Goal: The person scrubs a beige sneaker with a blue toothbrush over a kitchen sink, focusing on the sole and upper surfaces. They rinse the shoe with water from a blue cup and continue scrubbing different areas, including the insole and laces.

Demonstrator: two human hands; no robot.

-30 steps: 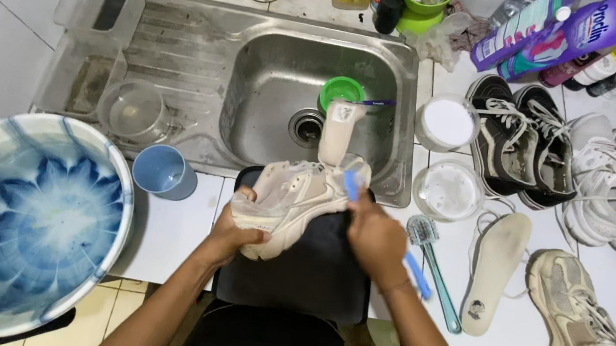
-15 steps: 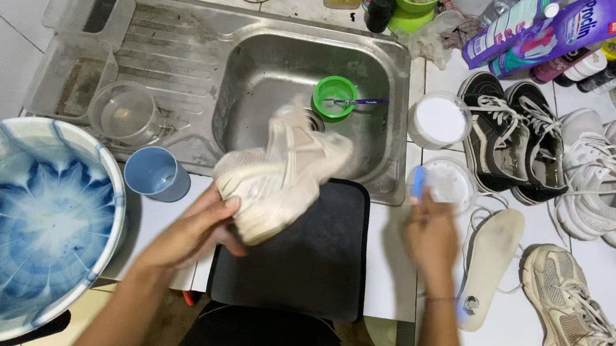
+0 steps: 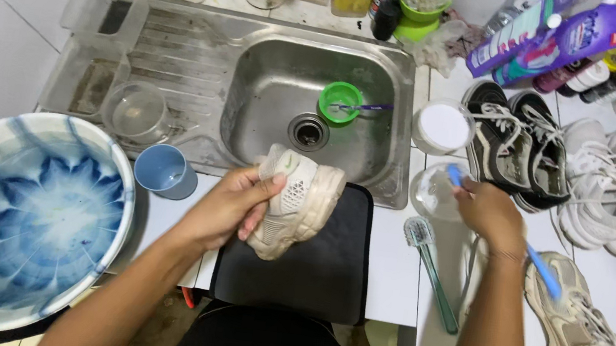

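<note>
My left hand (image 3: 231,207) grips a beige sneaker (image 3: 297,199) over a black mat (image 3: 327,276) at the counter's front edge, just before the steel sink (image 3: 274,61). My right hand (image 3: 489,213) holds a blue-handled brush (image 3: 544,273) with its head dipped at a clear round container (image 3: 430,191) to the right of the sink. A green cup (image 3: 341,101) with a purple brush in it stands inside the sink.
A blue and white basin (image 3: 17,217) sits at the left with a blue cup (image 3: 163,170) and a clear bowl (image 3: 136,108) beside it. A white-lidded tub (image 3: 445,127), a green-handled brush (image 3: 432,272), an insole and several sneakers (image 3: 600,183) crowd the right. Bottles line the back.
My right hand left the sneaker and moved right to the clear container with the blue brush. My left hand turned the sneaker and lowered it over the black mat.
</note>
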